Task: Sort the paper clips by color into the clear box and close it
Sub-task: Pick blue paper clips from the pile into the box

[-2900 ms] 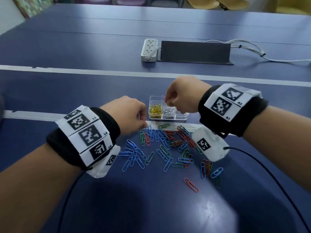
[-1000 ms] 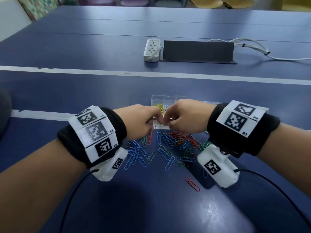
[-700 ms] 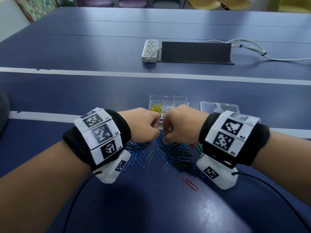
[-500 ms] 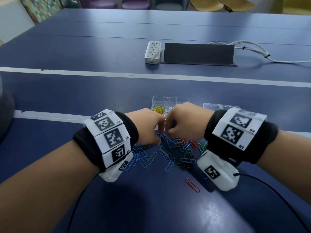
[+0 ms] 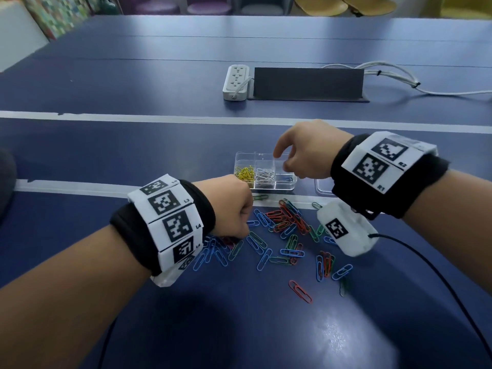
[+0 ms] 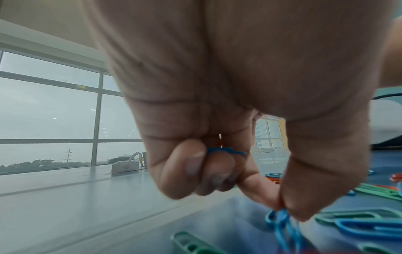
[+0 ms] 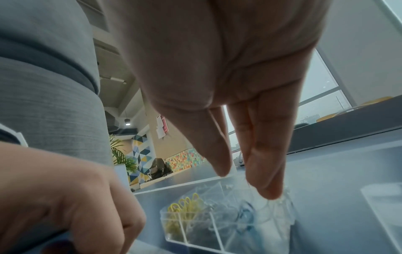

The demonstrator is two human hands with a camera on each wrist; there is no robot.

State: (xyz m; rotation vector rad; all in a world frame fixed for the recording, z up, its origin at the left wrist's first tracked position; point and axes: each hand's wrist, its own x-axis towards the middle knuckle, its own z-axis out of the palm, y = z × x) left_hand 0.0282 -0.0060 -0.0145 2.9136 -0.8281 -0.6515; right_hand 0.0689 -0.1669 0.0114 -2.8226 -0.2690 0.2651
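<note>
The clear box [image 5: 241, 155] stands open beyond a loose pile of paper clips [image 5: 282, 235] in blue, red and green. Its left compartment holds yellow clips [image 5: 244, 173], the middle one silver clips [image 5: 264, 173], and the right one a blue clip [image 5: 287, 179]. My right hand [image 5: 282, 161] hovers over that right compartment with straight fingers pointing down and nothing in them [image 7: 245, 180]. My left hand [image 5: 241, 209] is low at the pile's left edge. In the left wrist view its thumb and forefinger pinch a blue clip [image 6: 280, 218], and the curled fingers keep another blue clip [image 6: 226, 151].
The box's clear lid [image 5: 323, 188] lies right of the box, half hidden by my right wrist. A white power strip [image 5: 235, 81], a black cable cover [image 5: 307, 82] and white cables [image 5: 386, 75] sit further back. A lone red clip [image 5: 300, 291] lies nearer to me.
My right hand has lifted from the pile to the box's right compartment and opened, and a blue clip now lies there. The left hand stayed down at the pile, still pinching.
</note>
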